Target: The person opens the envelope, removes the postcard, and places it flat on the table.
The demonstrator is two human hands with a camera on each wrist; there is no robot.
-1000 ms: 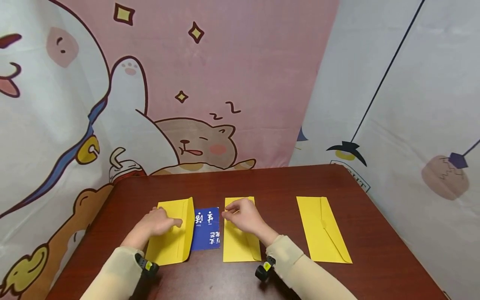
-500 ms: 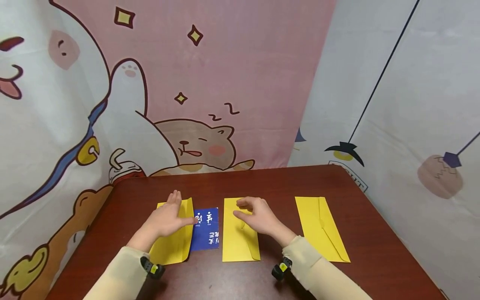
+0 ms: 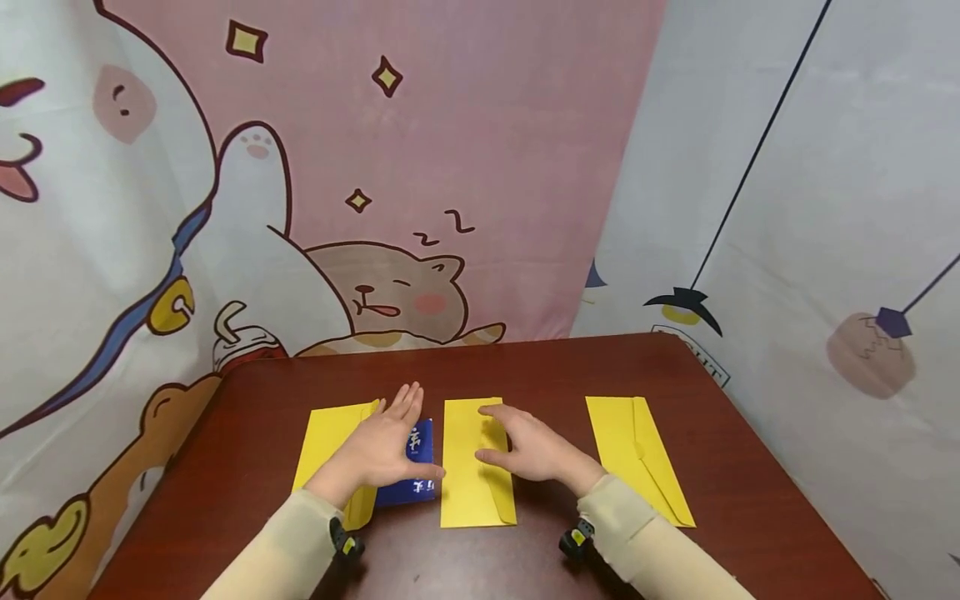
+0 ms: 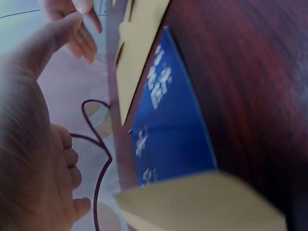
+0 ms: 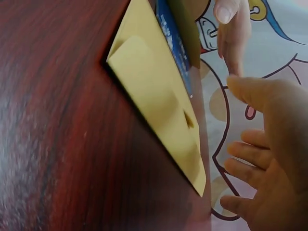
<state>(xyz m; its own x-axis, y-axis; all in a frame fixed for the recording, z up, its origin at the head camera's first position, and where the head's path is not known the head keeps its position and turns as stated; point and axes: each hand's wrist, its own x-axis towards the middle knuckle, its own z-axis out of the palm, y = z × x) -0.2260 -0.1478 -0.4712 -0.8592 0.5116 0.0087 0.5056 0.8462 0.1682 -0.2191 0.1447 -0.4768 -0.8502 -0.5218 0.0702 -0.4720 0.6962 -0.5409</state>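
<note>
Head view takes in, largest of all, the cartoon-printed cloth (image 3: 517,133) hanging behind a dark reddish-brown surface (image 3: 480,562). From where I stand, two cream sleeves, the left sleeve (image 3: 273,546) and the right sleeve (image 3: 660,546), reach in from the near side. Three yellow envelopes lie spread across the surface: the left envelope (image 3: 324,442), the middle envelope (image 3: 460,492) and the right envelope (image 3: 633,454), the last well apart from the others. Both hands are released, hovering. The left hand (image 3: 381,448), fingers straight and thumb stretched out, is above the left envelope and what lies beside it; the right hand (image 3: 534,448), fingers gently bent, is over the right edge of the middle envelope. Between those two envelopes lies the blue card (image 3: 422,442) with white characters; I can't tell whether it reaches inside the left envelope. Smallest are the black wristbands (image 3: 347,546).
</note>
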